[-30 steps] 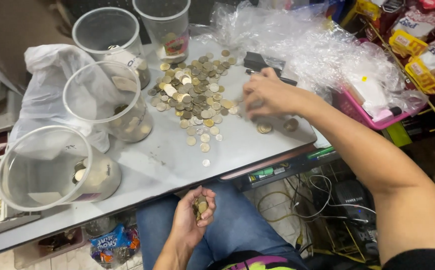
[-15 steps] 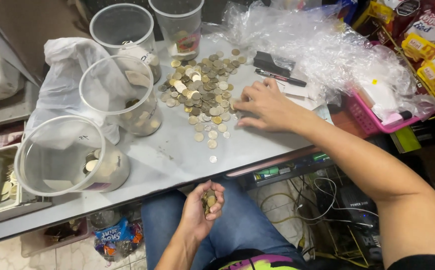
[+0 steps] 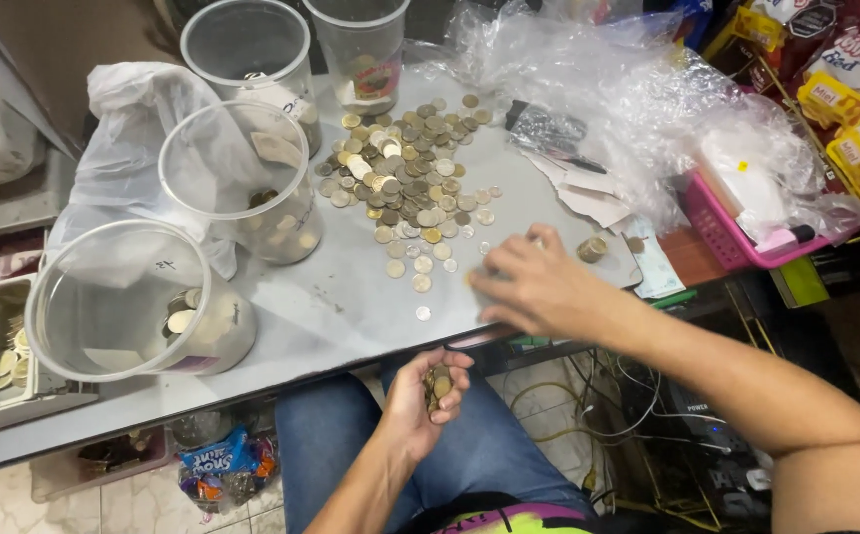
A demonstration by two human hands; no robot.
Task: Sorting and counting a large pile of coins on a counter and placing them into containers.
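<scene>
Packages: yellow-labelled packets [image 3: 830,99] far right; pink basket [image 3: 722,232] beneath clear plastic.
Coins: heap [image 3: 405,178] mid-worktop [image 3: 301,307].
Left hand [image 3: 425,396]: cupped, holding coins below the edge.
Right hand [image 3: 534,287]: flat on worktop, now nearer the edge.

Four clear plastic tubs are standing along the left and back of the grey surface [image 3: 331,307]: a near tub [image 3: 123,302] lying closest to the edge, a second tub [image 3: 242,183] behind it, and a third tub [image 3: 247,49] and a tall cup [image 3: 361,49] sitting at the back. A white plastic bag [image 3: 128,129] is slumping beside them. Crumpled clear plastic wrap [image 3: 628,89] is spreading over the right side, partly covering a pink basket [image 3: 722,232]. Yellow snack packets [image 3: 845,129] are hanging at far right. Tangled cables [image 3: 588,415] are trailing below.
</scene>
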